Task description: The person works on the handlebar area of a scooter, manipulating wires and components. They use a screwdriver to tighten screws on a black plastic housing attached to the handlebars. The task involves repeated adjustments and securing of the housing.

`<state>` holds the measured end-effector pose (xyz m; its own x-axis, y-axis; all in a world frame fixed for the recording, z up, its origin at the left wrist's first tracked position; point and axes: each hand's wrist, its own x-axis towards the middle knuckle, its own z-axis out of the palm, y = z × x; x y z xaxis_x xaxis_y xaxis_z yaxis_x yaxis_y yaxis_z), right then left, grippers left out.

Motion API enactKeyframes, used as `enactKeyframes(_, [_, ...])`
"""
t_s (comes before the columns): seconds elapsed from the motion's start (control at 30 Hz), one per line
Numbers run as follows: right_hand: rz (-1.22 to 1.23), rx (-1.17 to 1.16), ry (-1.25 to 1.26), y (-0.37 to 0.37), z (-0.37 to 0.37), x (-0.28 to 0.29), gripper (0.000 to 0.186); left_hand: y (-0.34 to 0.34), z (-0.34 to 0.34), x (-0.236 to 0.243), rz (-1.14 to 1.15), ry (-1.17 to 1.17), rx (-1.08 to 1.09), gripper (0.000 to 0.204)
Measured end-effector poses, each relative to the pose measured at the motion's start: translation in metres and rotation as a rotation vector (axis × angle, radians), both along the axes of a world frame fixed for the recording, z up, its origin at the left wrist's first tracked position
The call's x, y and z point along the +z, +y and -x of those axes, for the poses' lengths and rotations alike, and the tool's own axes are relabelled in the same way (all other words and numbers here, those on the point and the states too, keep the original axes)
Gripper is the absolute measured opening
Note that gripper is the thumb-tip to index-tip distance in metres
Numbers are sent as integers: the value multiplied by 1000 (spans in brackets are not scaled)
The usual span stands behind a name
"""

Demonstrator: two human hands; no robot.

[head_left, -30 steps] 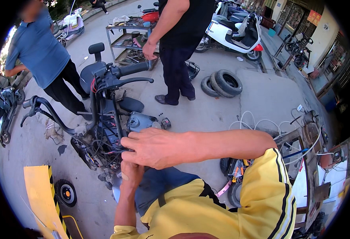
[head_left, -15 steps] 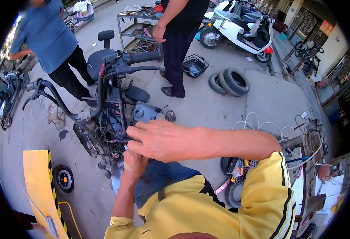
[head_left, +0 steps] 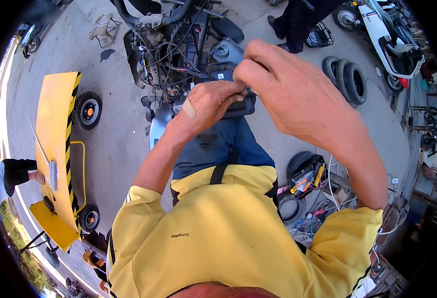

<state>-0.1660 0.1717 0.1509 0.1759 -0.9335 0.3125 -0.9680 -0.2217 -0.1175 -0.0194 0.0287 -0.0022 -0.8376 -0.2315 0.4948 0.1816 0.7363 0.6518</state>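
In front of me is a partly stripped electric scooter [head_left: 151,37] with bare wires [head_left: 173,74] spilling from its front. My left hand [head_left: 211,102], an adhesive bandage [head_left: 189,109] on its wrist, is closed with thumb and fingers pinched together. Fingertip to fingertip with it, my right hand [head_left: 283,87] is closed too, its fingers bent. Whatever they pinch is hidden between the fingers. Just beneath them lies a black box-like part [head_left: 240,108], partly covered by the hands. A grey rounded cover [head_left: 227,51] sits beyond it.
A yellow panel cart [head_left: 54,134] with black wheels [head_left: 87,110] stands at left, a person's foot near it. Worn tyres [head_left: 353,83], a black basket [head_left: 320,36] and a white scooter [head_left: 385,35] are at far right. Tools and cables [head_left: 308,181] lie at my right. Another person's legs [head_left: 298,22] stand beyond.
My view has tilted downward, so the scooter sits higher in it. My right hand no longer overlaps my left; it is now to its right, and the black box-like part has come into sight.
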Motion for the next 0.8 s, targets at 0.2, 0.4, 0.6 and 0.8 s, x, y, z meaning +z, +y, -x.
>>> enactKeyframes(0.2, [-32,-64,-9,-2,-1,-8,32,-6,-3,-4,68,-62,17,20])
enactKeyframes(0.4, [-62,-101,-158,6,6,-7,30,-16,-28,-21,33,-102,171,21])
enactKeyframes(0.6, [-32,-159,-288,16,17,-5,25,-7,-46,-40,151,-127,224,23])
enactKeyframes(0.8, [-8,-244,-401,26,21,-2,22,10,-28,-56,213,-30,211,27])
